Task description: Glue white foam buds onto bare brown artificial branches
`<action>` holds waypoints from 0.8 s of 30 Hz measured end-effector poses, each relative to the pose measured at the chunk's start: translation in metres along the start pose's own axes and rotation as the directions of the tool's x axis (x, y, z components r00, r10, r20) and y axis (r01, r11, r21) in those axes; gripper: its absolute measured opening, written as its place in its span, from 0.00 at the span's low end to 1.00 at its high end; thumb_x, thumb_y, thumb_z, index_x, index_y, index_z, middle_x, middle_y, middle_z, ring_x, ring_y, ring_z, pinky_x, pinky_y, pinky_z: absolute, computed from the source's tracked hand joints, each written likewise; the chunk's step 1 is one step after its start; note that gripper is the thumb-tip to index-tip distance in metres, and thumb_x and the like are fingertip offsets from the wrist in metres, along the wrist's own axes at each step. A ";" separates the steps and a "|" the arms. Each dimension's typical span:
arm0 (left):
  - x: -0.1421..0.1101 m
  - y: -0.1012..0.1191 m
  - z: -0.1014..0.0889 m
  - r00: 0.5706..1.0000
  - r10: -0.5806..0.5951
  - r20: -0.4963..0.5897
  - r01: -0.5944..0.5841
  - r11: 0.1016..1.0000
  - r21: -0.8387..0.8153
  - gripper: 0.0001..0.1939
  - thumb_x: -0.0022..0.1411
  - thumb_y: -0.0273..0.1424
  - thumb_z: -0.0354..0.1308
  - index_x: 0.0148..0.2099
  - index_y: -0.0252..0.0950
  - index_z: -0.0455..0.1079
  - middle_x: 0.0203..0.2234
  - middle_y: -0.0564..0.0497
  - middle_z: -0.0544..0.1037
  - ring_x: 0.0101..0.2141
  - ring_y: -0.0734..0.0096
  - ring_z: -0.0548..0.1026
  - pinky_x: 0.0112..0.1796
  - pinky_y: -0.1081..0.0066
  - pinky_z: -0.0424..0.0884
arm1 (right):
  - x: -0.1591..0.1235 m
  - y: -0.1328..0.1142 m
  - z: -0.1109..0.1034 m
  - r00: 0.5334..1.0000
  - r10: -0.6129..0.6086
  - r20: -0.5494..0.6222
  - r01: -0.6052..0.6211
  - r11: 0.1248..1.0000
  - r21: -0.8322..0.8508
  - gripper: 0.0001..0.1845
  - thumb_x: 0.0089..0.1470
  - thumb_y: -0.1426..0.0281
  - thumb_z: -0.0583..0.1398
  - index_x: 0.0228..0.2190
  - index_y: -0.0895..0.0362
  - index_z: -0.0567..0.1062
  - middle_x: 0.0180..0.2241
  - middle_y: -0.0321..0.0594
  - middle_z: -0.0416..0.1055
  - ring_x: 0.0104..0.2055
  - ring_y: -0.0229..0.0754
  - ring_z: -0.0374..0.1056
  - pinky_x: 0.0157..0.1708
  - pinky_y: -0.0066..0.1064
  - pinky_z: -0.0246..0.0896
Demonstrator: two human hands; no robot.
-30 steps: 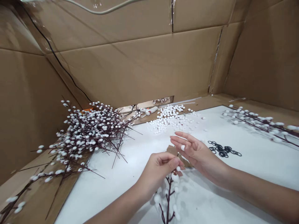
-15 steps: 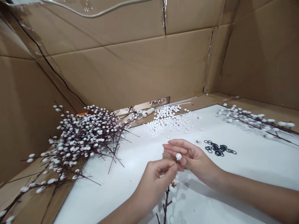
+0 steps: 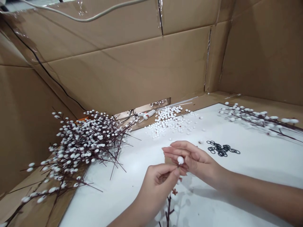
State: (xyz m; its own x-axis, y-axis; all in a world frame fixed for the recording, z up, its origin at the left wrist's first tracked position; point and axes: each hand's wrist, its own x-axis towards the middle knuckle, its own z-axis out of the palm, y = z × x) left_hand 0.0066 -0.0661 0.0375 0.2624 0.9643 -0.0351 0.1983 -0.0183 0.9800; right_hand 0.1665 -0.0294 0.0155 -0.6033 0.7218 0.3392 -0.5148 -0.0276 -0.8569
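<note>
My left hand [image 3: 162, 183] is closed in a pinch, thumb against forefinger, on the thin tip of a berry branch [image 3: 168, 209]. The dark brown branch runs down below the hand, with a small red-brown star-shaped piece [image 3: 174, 191] on it. Just above the pinch sits a white artificial berry [image 3: 180, 160]. My right hand [image 3: 197, 159] curves around this berry, its thumb tip at the berry's side and its longer fingers behind. The inside of the right palm is hidden. A brown patch shows beside the fingers, too obscured to identify.
A heap of white-berried branches [image 3: 87, 135] lies on the left. Loose white berries [image 3: 165, 121] spread at the back, near a glue gun [image 3: 149, 114]. Black rings [image 3: 221, 148] lie right of my hands, and more berry branches [image 3: 258, 118] at far right. Cardboard walls [image 3: 123, 69] enclose the white board [image 3: 104, 192].
The view has shifted slightly. Both hands stay close together at the berry, and the right thumb has shifted a little against it.
</note>
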 end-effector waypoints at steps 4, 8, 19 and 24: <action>-0.001 0.001 0.001 1.000 -0.001 -0.002 0.001 1.000 -0.023 0.17 0.52 0.42 0.56 0.28 0.32 0.75 0.20 0.50 0.70 0.22 0.75 0.64 0.18 0.79 0.57 | 0.001 -0.005 0.003 1.000 0.021 -0.006 -0.021 0.999 -0.036 0.17 0.55 0.64 0.57 0.47 0.48 0.65 0.49 0.42 0.64 0.48 0.39 0.62 0.37 0.29 0.60; -0.001 0.001 0.001 1.000 0.000 0.001 0.000 1.000 -0.011 0.17 0.53 0.42 0.55 0.28 0.32 0.75 0.22 0.48 0.73 0.23 0.74 0.66 0.18 0.79 0.58 | 0.002 -0.005 0.005 0.999 0.041 -0.024 -0.041 0.999 0.001 0.13 0.53 0.63 0.58 0.40 0.52 0.64 0.36 0.38 0.67 0.27 0.31 0.63 0.30 0.28 0.58; -0.001 0.001 0.001 1.000 0.018 -0.007 -0.018 0.999 0.029 0.17 0.55 0.41 0.54 0.30 0.32 0.76 0.19 0.51 0.70 0.21 0.76 0.62 0.19 0.78 0.58 | 0.007 0.000 0.013 0.984 0.063 -0.167 -0.042 0.991 0.130 0.16 0.43 0.59 0.64 0.29 0.54 0.66 0.25 0.33 0.65 0.21 0.30 0.57 0.23 0.25 0.56; 0.000 0.001 0.002 1.000 0.021 -0.013 -0.021 0.999 0.027 0.18 0.54 0.42 0.54 0.30 0.32 0.76 0.15 0.55 0.62 0.18 0.78 0.57 0.18 0.78 0.59 | 0.004 0.002 0.014 0.963 0.130 -0.236 -0.084 0.978 0.193 0.13 0.39 0.60 0.67 0.26 0.55 0.74 0.33 0.36 0.69 0.23 0.30 0.57 0.27 0.27 0.57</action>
State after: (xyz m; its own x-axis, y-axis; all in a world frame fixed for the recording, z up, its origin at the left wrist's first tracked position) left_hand 0.0084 -0.0669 0.0384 0.2544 0.9670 -0.0120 0.2180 -0.0452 0.9749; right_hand 0.1546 -0.0361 0.0202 -0.5040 0.8548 0.1239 -0.5700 -0.2214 -0.7912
